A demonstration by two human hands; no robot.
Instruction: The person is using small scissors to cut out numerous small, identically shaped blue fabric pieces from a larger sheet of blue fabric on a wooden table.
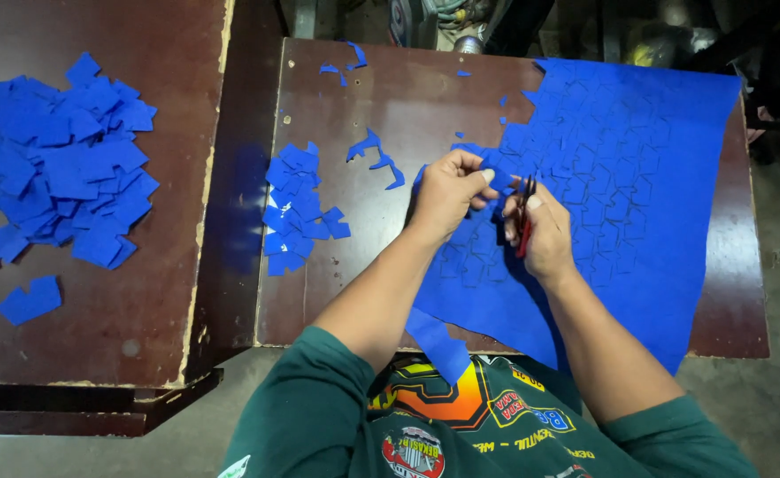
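Pinching sheet (637, 177) edge taut in left hand (447, 190), right hand (545, 235) gripping scissors (524, 217) to cut; cut pieces (297, 208) piling leftward, clear of blades.

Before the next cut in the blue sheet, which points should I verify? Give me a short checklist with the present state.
1. Scissors held in right hand: ok.
2. Left hand pinches the blue sheet edge: ok.
3. Left fingers away from the blades: cannot tell, blades mostly hidden.
4. Traced outlines visible on the sheet: ok.
5. Cut pieces lie apart from the cutting spot: ok.
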